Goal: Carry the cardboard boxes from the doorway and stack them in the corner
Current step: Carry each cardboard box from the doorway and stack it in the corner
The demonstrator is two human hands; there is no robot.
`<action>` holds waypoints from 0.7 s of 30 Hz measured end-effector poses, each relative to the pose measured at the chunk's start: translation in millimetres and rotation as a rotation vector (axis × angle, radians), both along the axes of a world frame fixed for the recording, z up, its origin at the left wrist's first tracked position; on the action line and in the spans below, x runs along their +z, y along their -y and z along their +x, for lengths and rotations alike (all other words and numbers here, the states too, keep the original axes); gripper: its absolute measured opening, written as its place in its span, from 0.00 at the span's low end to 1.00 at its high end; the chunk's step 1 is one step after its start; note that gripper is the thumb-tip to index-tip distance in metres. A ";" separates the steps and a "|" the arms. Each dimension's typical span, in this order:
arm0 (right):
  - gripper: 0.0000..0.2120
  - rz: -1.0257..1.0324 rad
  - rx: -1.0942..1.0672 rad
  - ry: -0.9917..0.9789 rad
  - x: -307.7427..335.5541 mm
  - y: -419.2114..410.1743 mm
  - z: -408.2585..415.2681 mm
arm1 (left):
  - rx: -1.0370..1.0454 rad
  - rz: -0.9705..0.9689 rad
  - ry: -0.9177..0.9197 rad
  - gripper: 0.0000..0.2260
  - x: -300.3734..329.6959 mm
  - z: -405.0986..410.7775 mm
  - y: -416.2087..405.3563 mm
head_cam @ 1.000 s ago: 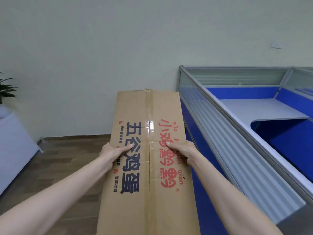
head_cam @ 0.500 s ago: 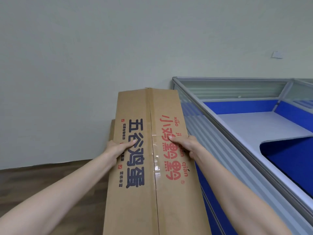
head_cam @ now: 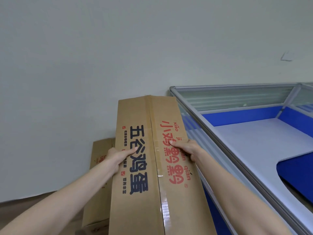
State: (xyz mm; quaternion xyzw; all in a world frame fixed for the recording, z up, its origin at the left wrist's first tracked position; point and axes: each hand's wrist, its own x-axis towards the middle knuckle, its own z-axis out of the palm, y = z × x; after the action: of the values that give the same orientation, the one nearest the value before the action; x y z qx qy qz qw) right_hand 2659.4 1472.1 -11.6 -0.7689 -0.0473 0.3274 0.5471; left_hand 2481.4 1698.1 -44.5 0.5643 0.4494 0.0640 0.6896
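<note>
I hold a long taped cardboard box [head_cam: 152, 192] with dark and red printed characters out in front of me, its far end pointing at the wall. My left hand [head_cam: 116, 156] grips its left edge with the thumb on top. Across from it, my right hand [head_cam: 185, 149] grips the right edge the same way. Below and to the left, partly hidden by the held box, another cardboard box [head_cam: 100, 184] stands on the floor against the wall, in the corner beside the partition.
A pale wall [head_cam: 118, 56] fills the view ahead. A cubicle partition [head_cam: 211, 131] with a metal rail and blue panels runs along the right, enclosing a grey desk [head_cam: 264, 141]. A strip of wooden floor [head_cam: 25, 207] shows at lower left.
I have come closer to the wall and corner. The box on the floor has come into fuller view under the held box. My grip has stayed the same.
</note>
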 end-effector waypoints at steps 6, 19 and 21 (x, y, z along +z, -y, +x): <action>0.37 -0.056 0.051 -0.038 -20.6 -64.3 107.3 | 0.036 0.010 -0.041 0.42 1.0 86.8 -43.9; 0.33 -0.141 0.046 -0.088 -38.0 -137.9 221.9 | 0.085 -0.024 -0.119 0.30 -23.2 206.0 -103.7; 0.36 -0.153 0.028 -0.086 -42.8 -146.2 235.4 | 0.077 -0.033 -0.138 0.35 -28.6 220.4 -113.5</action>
State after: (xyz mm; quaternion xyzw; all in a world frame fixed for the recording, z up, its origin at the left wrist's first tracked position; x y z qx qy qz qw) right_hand 2894.8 1618.3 -54.5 -0.7928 -0.0093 0.3706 0.4838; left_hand 2701.8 1811.6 -73.1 0.5384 0.5180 0.0440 0.6632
